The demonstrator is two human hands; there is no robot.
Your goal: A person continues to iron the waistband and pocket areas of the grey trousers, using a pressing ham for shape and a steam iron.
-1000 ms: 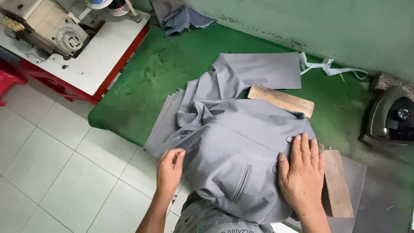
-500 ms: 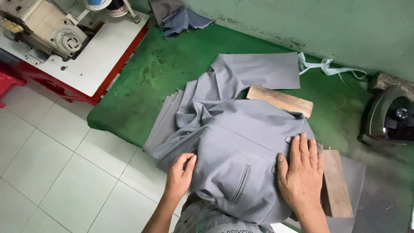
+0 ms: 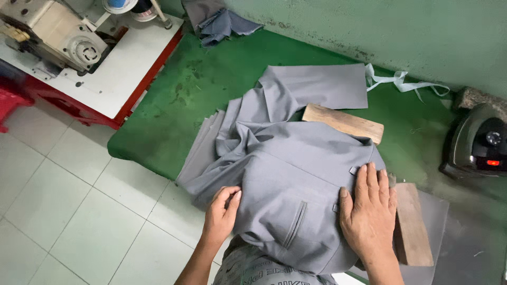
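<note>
Both hands' grips lie flat on grey trousers point(image 3: 285, 174), wood blocks point(image 3: 343, 122) and iron point(image 3: 478, 142) nearby.

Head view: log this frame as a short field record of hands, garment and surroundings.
Left hand: fingers curled on the left edge of the grey garment
Right hand: flat, palm down on the garment's right side
Garment: spread over the green padded table, welt pocket facing up
Wooden blocks: one behind the garment, one beside the right hand
Iron: far right
Sewing machine: top left
</note>
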